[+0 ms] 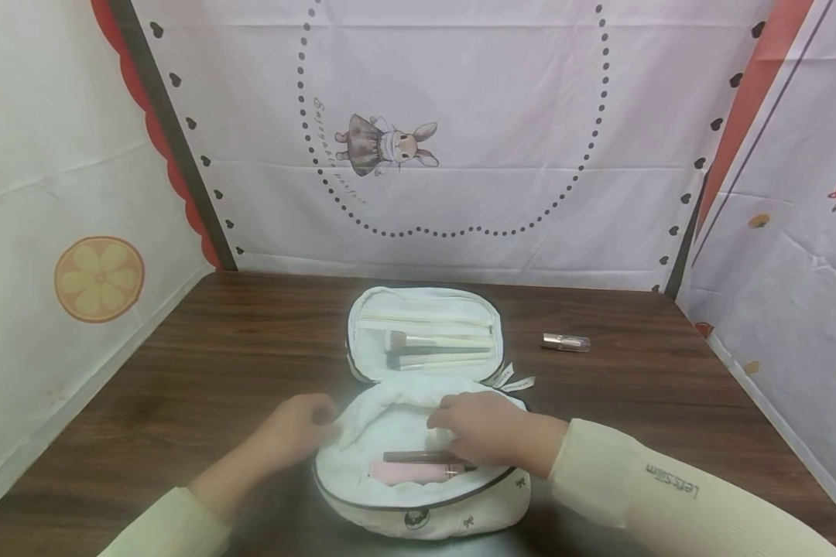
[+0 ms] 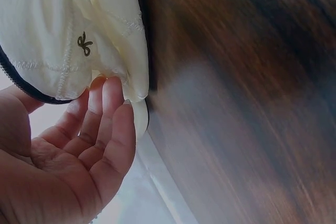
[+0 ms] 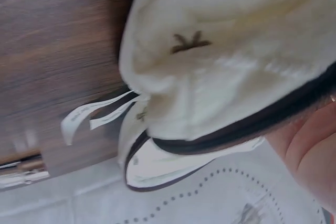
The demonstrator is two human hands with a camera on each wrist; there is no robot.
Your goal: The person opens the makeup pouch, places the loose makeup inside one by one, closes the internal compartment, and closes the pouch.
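A cream makeup bag (image 1: 418, 514) with dark zip edging and small bow prints stands unzipped on the table, its lid folded back. My left hand (image 1: 296, 425) is at the bag's left rim; in the left wrist view its fingers (image 2: 113, 95) touch the outer wall while the thumb goes behind the zip edge. Over the right rim, my right hand (image 1: 484, 425) reaches inside with fingers bent downward. A pale patch shows under those fingertips; I cannot tell whether they hold something. A pink tube (image 1: 414, 472) and a dark brown stick (image 1: 414, 456) lie inside at the front.
Several makeup brushes (image 1: 439, 340) sit in the lid's clear pocket. A small lipstick-like tube (image 1: 566, 342) with a clear end lies on the dark wooden table (image 1: 251, 333) right of the lid. White zip pulls (image 1: 519, 383) hang at the hinge's right. Printed cloth (image 1: 501, 100) encloses the table.
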